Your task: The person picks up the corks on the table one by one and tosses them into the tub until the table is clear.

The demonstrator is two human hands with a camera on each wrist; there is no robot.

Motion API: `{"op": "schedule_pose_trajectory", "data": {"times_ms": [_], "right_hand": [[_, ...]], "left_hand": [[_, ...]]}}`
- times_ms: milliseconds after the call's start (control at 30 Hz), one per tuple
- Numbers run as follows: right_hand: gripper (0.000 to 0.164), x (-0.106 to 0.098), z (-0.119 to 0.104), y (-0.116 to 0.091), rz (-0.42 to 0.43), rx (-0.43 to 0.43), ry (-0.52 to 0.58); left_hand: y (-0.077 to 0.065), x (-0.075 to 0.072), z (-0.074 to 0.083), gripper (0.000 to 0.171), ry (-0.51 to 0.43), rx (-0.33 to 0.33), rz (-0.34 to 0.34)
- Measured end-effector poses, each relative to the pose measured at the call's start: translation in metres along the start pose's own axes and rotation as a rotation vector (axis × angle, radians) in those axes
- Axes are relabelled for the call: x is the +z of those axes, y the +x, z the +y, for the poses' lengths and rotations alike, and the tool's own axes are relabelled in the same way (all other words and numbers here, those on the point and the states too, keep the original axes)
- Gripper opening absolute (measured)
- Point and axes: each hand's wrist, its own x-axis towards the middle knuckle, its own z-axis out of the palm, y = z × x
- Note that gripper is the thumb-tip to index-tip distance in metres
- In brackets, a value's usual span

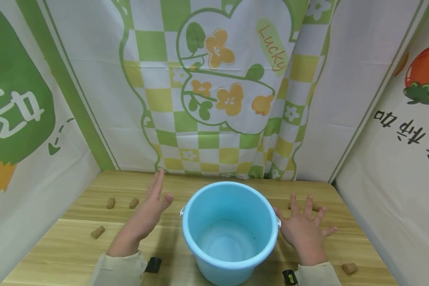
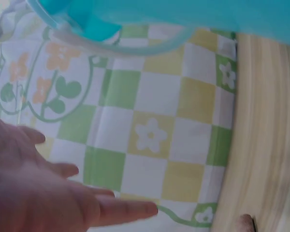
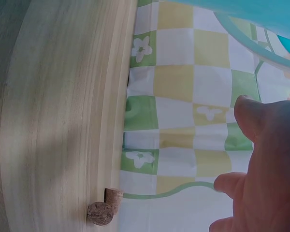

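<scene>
A light blue bucket [image 1: 219,274] stands upright on the wooden table between my two hands, its inside showing no contents apart from tiny specks. Left of it, my left hand [image 1: 146,216] is held up with straight fingers, a gap away from the rim. On the other side my right hand [image 1: 304,228] has its fingers spread and its thumb right at the bucket's white handle joint [image 1: 279,223]. Both wrist views show part of the bucket's blue wall [image 2: 222,17] along the top, and neither palm holds anything.
Corks lie about the table [image 1: 186,178]: several on the left, including one cork [image 1: 97,232] near the left forearm, one cork [image 1: 349,269] at front right, and a pair behind the right hand, with one cork [image 3: 100,213] nearest. A checkered curtain [image 1: 218,151] hangs behind.
</scene>
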Motion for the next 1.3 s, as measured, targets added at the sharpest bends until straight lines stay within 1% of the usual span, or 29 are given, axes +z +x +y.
{"op": "schedule_pose_trajectory", "data": {"times_ms": [67,200,300,433,633,833,1000,1100,1300], "right_hand": [[0.105,-0.001,0.0,0.0,-0.009,0.0,0.001],[0.106,-0.001,0.0,0.0,-0.021,0.003,0.004],[0.106,-0.002,0.0,0.0,-0.024,0.004,0.007],[0.105,-0.001,0.001,0.001,-0.03,0.004,0.004],[0.103,-0.001,0.001,0.001,-0.034,0.007,0.003],[0.103,-0.002,0.002,0.001,-0.042,0.008,0.0],[0.102,0.0,0.002,0.001,-0.045,0.018,0.002],[0.103,0.001,0.003,0.001,-0.044,0.016,0.002],[0.104,0.001,0.003,0.002,-0.053,0.011,0.003]], "left_hand": [[0.0,0.002,0.004,0.09,0.004,0.046,-0.027],[-0.002,0.005,0.01,0.105,0.024,0.108,-0.077],[-0.003,0.008,0.012,0.116,0.028,0.136,-0.112],[-0.004,0.012,0.014,0.124,0.039,0.149,-0.162],[-0.004,0.018,0.015,0.13,0.024,0.128,-0.245],[-0.005,0.022,0.015,0.132,0.008,0.124,-0.304],[-0.005,0.024,0.014,0.133,-0.002,0.12,-0.337],[-0.004,0.024,0.012,0.133,0.001,0.14,-0.347],[-0.004,0.023,0.008,0.132,0.029,0.225,-0.383]]}}
